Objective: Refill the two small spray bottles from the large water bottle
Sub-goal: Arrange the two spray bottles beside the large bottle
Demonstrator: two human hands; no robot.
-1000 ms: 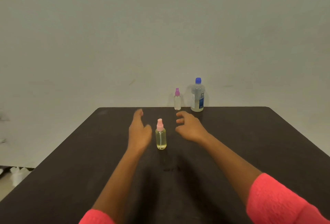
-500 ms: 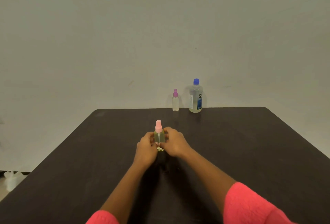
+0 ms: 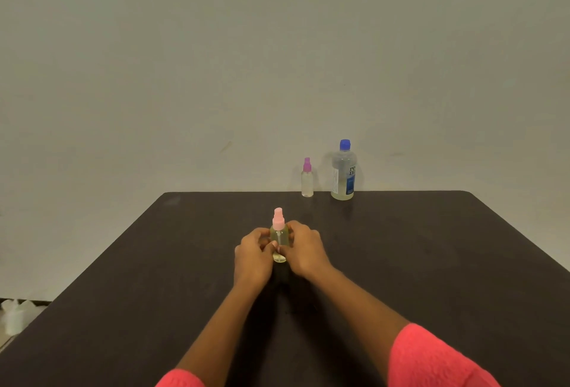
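A plain pale wall (image 3: 216,62) rises behind a dark table (image 3: 416,263) whose far edge meets it. Near the table's middle stands the pink-capped spray bottle (image 3: 279,234), upright and holding yellowish liquid. The left hand (image 3: 253,255) and right hand (image 3: 303,251) close on it from either side, fingers curled round its body and thumbs meeting across its front; its pink top stands free above them. The hands hide most of the bottle's lower body. At the far edge stand the purple-capped spray bottle (image 3: 307,177) and, just to its right, the large water bottle (image 3: 343,170) with a blue cap, both upright and well apart from the hands. Its label text is only partly readable. 2 pink sleeves (image 3: 431,359) are cut off by the frame's bottom edge.
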